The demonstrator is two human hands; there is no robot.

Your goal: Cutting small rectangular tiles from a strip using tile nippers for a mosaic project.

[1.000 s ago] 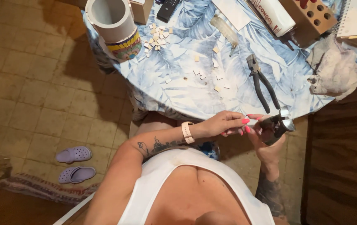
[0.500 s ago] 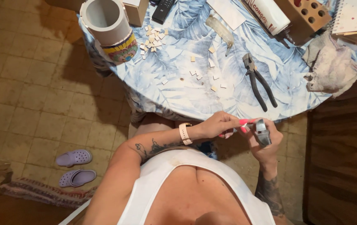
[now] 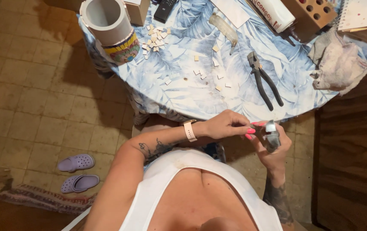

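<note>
Two lilac clogs [image 3: 76, 171] lie on the tiled floor at the far left, well apart from the work. Further right, a white cylinder pot [image 3: 106, 21] with a coloured mosaic band stands at the edge of the desk [image 3: 179, 92]. Small pale tile pieces [image 3: 155, 37] are heaped just beside it and scattered toward the middle of the leaf-patterned cloth.

Below the desk's near edge, the left hand [image 3: 224, 125], a pale watch on its wrist, reaches across. Its fingertips [image 3: 251, 130] are pinched together at the near end of a small metal tool [image 3: 271, 136]. The right hand [image 3: 274, 152] is curled around that tool from below and holds it above the lap, clear of the desk.

Over the last second the tool has been drawn a little closer to the body. It has also turned from lying sideways to standing more upright in the right hand, while the left fingertips have stayed at it. The work looks, then, to be fine handling of the tool itself rather than of the tiles.

Black-handled pliers [image 3: 265, 83] lie untouched on the desk above the hands, and a crumpled rag [image 3: 337, 64] sits to their right.
</note>
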